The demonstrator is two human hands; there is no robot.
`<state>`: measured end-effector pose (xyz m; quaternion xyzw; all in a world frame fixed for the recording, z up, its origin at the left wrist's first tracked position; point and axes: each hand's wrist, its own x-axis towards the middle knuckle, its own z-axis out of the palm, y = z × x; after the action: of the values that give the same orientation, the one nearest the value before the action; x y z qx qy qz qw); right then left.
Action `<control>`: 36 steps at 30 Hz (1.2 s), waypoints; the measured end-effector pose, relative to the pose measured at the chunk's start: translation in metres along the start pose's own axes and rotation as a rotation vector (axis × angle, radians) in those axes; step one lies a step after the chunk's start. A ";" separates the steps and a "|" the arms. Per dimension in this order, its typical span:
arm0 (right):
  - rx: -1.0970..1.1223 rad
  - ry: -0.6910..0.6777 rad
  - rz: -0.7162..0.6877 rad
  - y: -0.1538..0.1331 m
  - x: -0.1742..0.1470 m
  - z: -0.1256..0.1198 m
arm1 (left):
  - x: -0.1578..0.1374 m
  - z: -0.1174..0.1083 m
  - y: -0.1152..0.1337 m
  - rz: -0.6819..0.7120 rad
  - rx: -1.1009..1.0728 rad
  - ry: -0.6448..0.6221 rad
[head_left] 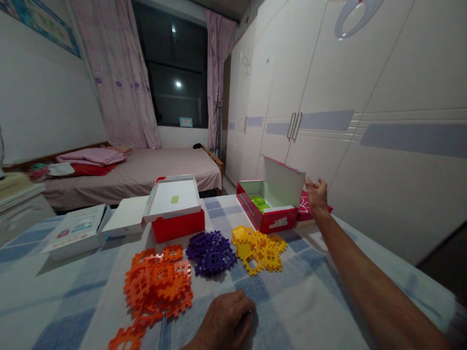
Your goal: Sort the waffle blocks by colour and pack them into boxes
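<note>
My left hand (228, 318) rests on the tablecloth with its fingers curled into a loose fist; nothing shows in it. Reaching to the right, my right hand (318, 197) is beside the raised lid (282, 180) of a red box (268, 218), its fingers bent and apart. Whether they touch the lid's edge I cannot tell. Inside that box lie green plastic pieces (260, 203). Piles of notched plastic building pieces lie in front: orange (160, 282), purple (211, 253) and yellow (257, 248).
Left of the piles stands a red box with a white tray-like top (173, 197). Farther left are a white box (127, 216) and a printed white box (78, 228). A dark pink item (304, 206) sits behind my right hand. Beyond are a bed (164, 165) and a wardrobe (328, 87).
</note>
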<state>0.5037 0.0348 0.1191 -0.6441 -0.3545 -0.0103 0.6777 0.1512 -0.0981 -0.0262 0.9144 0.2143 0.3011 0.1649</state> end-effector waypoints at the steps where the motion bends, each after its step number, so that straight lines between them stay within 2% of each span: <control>1: -0.043 -0.016 -0.061 -0.007 -0.002 0.004 | 0.000 0.000 0.000 0.002 0.001 -0.001; 5: -0.318 -0.199 -0.373 -0.029 -0.030 0.023 | 0.000 0.000 0.000 -0.006 -0.001 0.001; 7: -0.459 -0.327 -0.462 -0.033 -0.050 0.032 | -0.001 0.002 -0.001 -0.002 0.000 0.006; 10: -0.624 -0.531 -0.526 -0.034 -0.077 0.041 | -0.002 0.005 -0.003 0.002 0.010 0.009; 13: -0.829 -0.669 -0.502 -0.033 -0.093 0.047 | -0.002 0.005 -0.003 -0.007 0.010 0.006; 18: -0.989 -0.723 -0.414 -0.034 -0.099 0.051 | -0.001 0.000 0.000 0.003 0.017 0.010; 26: -1.042 -0.742 -0.471 -0.045 -0.109 0.050 | -0.001 -0.001 0.003 0.001 0.014 0.014; 32: -1.089 -0.888 -0.549 -0.053 -0.093 0.064 | -0.001 0.000 0.001 0.007 0.008 0.025; 36: -1.133 -0.916 -0.563 -0.055 -0.085 0.073 | -0.001 0.000 0.000 -0.002 -0.005 0.012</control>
<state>0.3799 0.0521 0.1188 -0.7179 -0.6897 -0.0945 0.0036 0.1507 -0.0985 -0.0265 0.9120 0.2155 0.3070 0.1661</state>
